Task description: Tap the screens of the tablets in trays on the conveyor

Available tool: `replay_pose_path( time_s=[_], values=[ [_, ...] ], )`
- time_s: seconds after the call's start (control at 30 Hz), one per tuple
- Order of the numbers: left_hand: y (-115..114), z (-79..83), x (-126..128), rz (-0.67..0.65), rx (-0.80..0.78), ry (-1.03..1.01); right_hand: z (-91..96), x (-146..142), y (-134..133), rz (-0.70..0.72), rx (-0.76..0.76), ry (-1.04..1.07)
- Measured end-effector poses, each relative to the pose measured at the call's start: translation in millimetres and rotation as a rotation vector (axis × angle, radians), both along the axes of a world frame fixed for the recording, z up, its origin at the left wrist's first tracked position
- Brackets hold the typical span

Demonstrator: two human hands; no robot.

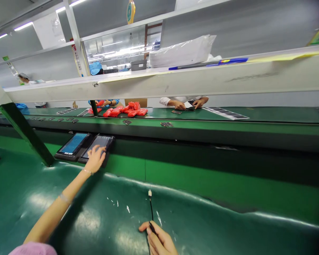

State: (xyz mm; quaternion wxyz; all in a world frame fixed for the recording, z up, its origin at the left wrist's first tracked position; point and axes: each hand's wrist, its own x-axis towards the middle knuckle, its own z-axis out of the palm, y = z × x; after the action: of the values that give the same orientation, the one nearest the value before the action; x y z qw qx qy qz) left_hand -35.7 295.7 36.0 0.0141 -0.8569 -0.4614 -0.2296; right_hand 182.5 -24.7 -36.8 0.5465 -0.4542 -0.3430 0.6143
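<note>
My left hand (95,157) reaches out over the right-hand tablet (106,141), fingers apart and resting on or just above its screen. Beside it on the left lies a second tablet (74,143) with a lit blue screen. Between the thumb and fingers of my right hand (159,239) is the black plug end (152,227) of a cable, low over the green bench mat (202,230). A thin black cable (151,208) runs up the mat from near this hand to a small white piece (150,193) by the mat's raised edge.
Beyond the tablets a raised green line (138,121) carries small dark flat parts (166,124) and red packets (133,109). Across it, a co-worker's hands (187,104) hold a part. A white shelf beam (175,83) spans above; a green post (26,132) stands left.
</note>
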Motion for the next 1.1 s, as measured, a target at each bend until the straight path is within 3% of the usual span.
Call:
replay_pose_path(
  time_s=[0.13,0.2,0.27,0.37,0.5,0.6,0.7,0.77,0.87,0.97,1.1],
  values=[
    [-113,-24.3,7,-0.315,-0.080,0.130,2.8,-2,-1,-0.012,0.002,-0.027],
    [-159,-29.1,12,-0.517,-0.130,0.212,3.3,-4,-1,-0.035,0.010,-0.046],
    [-188,-28.0,18,-0.667,-0.216,0.270,3.9,-5,-1,-0.056,0.016,-0.065],
    [-203,-23.1,23,-0.704,-0.296,0.244,5.1,-5,-2,-0.056,0.011,-0.090],
    [-198,-24.6,21,-0.715,-0.317,0.201,5.5,-4,-3,-0.032,0.005,-0.106],
    [-188,-33.6,16,-0.683,-0.231,0.164,4.6,-4,-4,-0.043,0.011,-0.109],
    [-164,-43.7,14,-0.380,-0.085,0.026,5.1,-4,-5,-0.057,0.000,-0.113],
    [-135,-47.4,16,-0.134,-0.021,-0.068,7.2,-4,-5,-0.045,-0.010,-0.130],
    [-86,-47.2,18,0.124,0.048,-0.151,11.4,-4,-6,-0.022,-0.011,-0.168],
    [-52,-45.4,20,0.248,0.077,-0.184,13.9,-4,-6,-0.009,0.000,-0.181],
    [-40,-47.2,21,0.247,0.083,-0.161,14.4,-5,-7,0.001,0.005,-0.196]
  ],
)
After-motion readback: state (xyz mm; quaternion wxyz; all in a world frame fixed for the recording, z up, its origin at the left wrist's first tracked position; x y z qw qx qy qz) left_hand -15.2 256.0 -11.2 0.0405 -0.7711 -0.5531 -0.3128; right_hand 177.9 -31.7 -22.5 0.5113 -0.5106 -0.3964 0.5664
